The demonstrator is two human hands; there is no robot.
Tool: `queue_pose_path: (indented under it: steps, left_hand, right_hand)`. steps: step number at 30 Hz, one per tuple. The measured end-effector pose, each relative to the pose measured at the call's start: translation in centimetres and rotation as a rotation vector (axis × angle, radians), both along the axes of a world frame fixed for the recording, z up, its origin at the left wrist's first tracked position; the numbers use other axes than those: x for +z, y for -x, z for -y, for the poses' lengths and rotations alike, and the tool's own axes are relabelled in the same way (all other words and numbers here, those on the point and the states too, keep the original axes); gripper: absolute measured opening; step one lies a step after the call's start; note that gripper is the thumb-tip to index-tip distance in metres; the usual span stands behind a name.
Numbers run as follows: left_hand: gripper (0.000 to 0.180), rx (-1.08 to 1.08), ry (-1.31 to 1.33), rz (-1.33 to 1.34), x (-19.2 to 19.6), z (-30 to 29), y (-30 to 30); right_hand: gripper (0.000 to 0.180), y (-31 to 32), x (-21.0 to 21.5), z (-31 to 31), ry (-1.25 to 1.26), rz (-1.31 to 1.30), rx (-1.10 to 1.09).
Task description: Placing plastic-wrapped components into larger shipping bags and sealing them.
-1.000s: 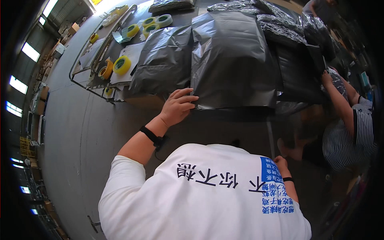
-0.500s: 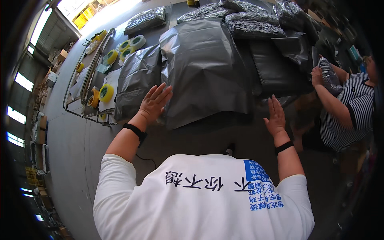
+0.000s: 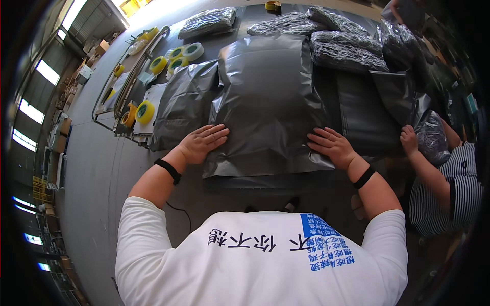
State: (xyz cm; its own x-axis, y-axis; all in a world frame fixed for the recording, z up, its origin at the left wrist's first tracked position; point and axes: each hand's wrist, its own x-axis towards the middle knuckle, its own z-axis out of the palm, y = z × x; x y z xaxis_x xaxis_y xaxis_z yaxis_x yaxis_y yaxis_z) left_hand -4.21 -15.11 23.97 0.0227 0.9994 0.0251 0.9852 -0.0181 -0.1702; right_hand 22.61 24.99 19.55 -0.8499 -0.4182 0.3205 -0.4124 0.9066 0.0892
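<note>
Large grey poly mailer bag (image 3: pixel 268 102) lies flat at centre of the dark bench (image 3: pixel 102 173), long axis running away from the person, near edge just in front of the torso. Glossy plastic film, wrinkled, bulging slightly in the middle. A second, smaller grey mailer (image 3: pixel 184 104) lies just beside it on the left, edges overlapping or touching; cannot tell which. Further back: several clear-wrapped dark bundles (image 3: pixel 337 35), crinkled and shiny, plus one more (image 3: pixel 209 20) at the far left. A flat dark bag (image 3: pixel 365 115) sits to the right of the centre mailer.

Left side of the bench: yellow tape rolls (image 3: pixel 144 111), green-and-white tape rolls (image 3: pixel 185 51), and white paper sheets (image 3: pixel 153 97) on a metal rack.

Left hand (image 3: pixel 203 143): flat, fingers spread, palm down on the near-left corner of the large mailer, gripping nothing. Right hand (image 3: pixel 333 145): same, open and pressed flat on the near-right corner. Black bands on both wrists.

Another person in a striped shirt at right; their hand (image 3: pixel 408 140) touches the edge of the flat dark bag.
</note>
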Motion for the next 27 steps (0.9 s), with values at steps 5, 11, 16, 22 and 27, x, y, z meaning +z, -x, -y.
queue_pose_path:
  steps: [5,11,16,22,27]
  left_hand:
    - [0.061,0.153,-0.05,0.662,-2.9,1.4,3.7]
    - [0.02,0.848,-0.466,1.562,-0.4,0.0,2.6]
    - [0.025,0.67,-0.974,1.373,3.1,-4.1,-0.3]
    - [0.029,0.807,-1.169,1.443,-0.9,-5.7,6.3]
    - [0.029,0.935,-1.264,1.616,-2.3,-7.5,6.1]
  right_hand:
    - [0.035,0.8,0.2,-2.6,1.299,0.499,0.078]
    - [0.03,3.5,0.9,-5.6,1.336,0.43,-0.224]
    - [0.033,7.4,6.9,-2.5,1.756,-0.006,-0.422]
    - [0.04,8.6,7.1,-4.9,1.909,-0.229,-0.234]
    - [0.071,4.9,7.0,-0.3,1.746,0.037,-0.004]
